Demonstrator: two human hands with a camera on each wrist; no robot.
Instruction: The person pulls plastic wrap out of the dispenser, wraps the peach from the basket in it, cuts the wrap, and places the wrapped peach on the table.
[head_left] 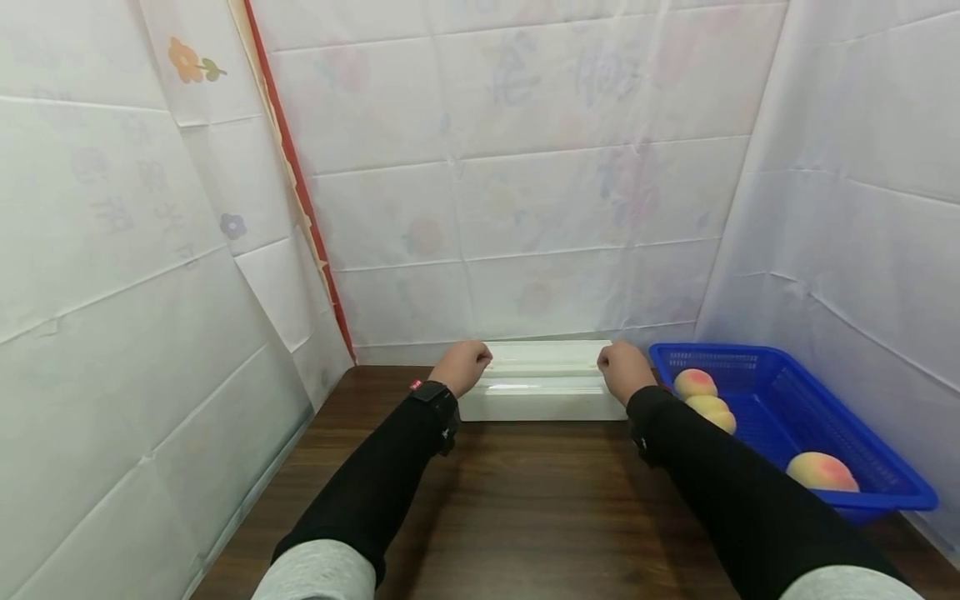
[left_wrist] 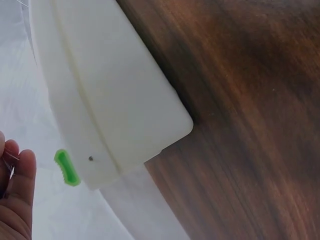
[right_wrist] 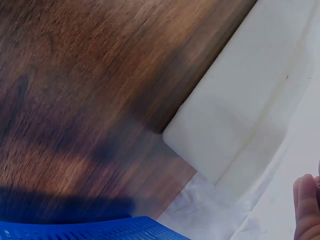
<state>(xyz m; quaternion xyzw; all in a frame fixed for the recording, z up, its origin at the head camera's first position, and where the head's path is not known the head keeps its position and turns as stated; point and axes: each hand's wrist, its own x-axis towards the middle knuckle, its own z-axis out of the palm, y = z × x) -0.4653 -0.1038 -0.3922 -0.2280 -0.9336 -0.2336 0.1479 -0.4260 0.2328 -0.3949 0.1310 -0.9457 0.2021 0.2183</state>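
Observation:
A long white cling film dispenser (head_left: 540, 406) lies on the table against the back wall. A green slide cutter (left_wrist: 67, 167) shows at its end in the left wrist view. At the dispenser's left end my left hand (head_left: 462, 367) pinches the edge of thin clear cling film between thumb and fingers. My right hand (head_left: 627, 371), at the other end, has its fingers bent in a like pinch. The film there is almost too clear to see. Glossy streaks run across the dispenser between the hands.
A blue plastic basket (head_left: 780, 400) stands to the right, close to the right forearm. It holds peaches, one (head_left: 822, 472) near its front and two at its left side. White sheeting (head_left: 525, 208) hangs behind and on both sides of the dark wooden table (head_left: 540, 517).

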